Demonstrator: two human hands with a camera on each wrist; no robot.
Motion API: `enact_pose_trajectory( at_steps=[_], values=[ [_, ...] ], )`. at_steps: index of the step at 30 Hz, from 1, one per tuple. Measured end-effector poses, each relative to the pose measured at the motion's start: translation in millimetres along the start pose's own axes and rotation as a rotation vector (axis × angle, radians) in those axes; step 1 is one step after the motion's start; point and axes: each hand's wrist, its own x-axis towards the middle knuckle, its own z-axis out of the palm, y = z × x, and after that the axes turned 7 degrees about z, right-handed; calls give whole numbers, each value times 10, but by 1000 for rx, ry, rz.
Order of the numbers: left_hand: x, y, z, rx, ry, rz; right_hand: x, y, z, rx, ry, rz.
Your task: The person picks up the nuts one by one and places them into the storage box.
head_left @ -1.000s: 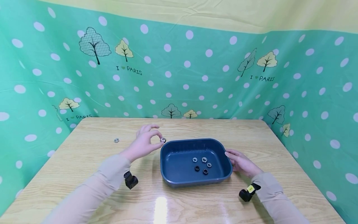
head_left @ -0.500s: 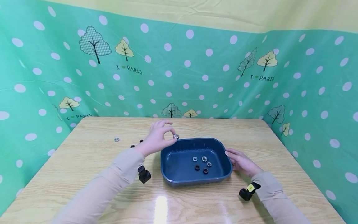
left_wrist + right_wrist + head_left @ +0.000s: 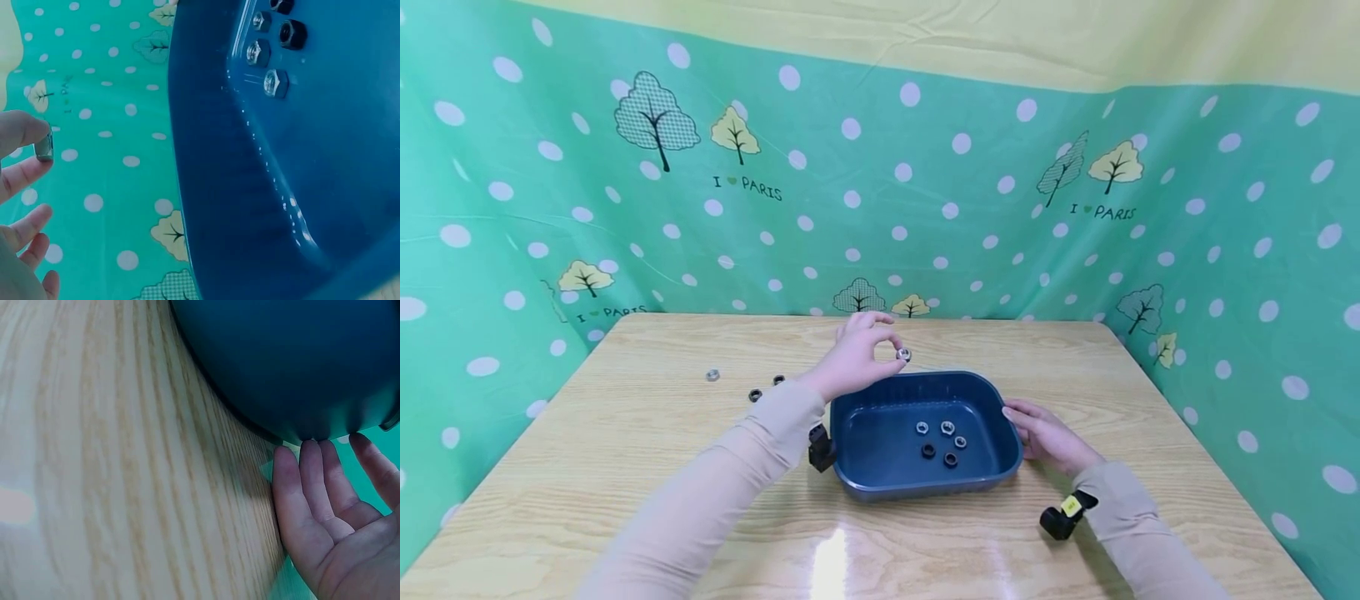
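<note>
Left hand [image 3: 859, 360]: the grip is narrow, with thumb and forefinger pinching a raised nut [image 3: 904, 355]. The remaining fingers stand apart from it; a two-digit hold presumably suits so small a part and leaves most of it exposed. In the head view, this nut appears just past the far rim of the bin [image 3: 880, 454]; its exact height cannot be determined.

Right hand [image 3: 1052, 433]: thumb at the right rim, fingertips against the outer wall, probably to keep the bin from shifting on the tabletop [image 3: 700, 508].

Inside the bin, three silver nuts [image 3: 947, 428] and two black nuts [image 3: 928, 451] lie right of centre, contained by the walls. Left of the bin, a lone silver nut [image 3: 712, 375] and a black pair [image 3: 756, 395] rest on the tabletop, the pair nearer the bin.
</note>
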Motion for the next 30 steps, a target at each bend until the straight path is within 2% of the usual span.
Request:
enact_pose_trajectory(
  at_steps=[8,13,19,30],
  values=[
    [69,-25,144,17,-69,23,11,21,-6,23,-21,-12],
    [86,-34,219,-15,-98,29,16,28,-3,26,-13,-10],
    [118,-56,315,-39,-108,77,7,19,1,20,-7,-11],
    [173,-11,558,-120,-208,121,-10,9,7,8,5,-4]
  ],
)
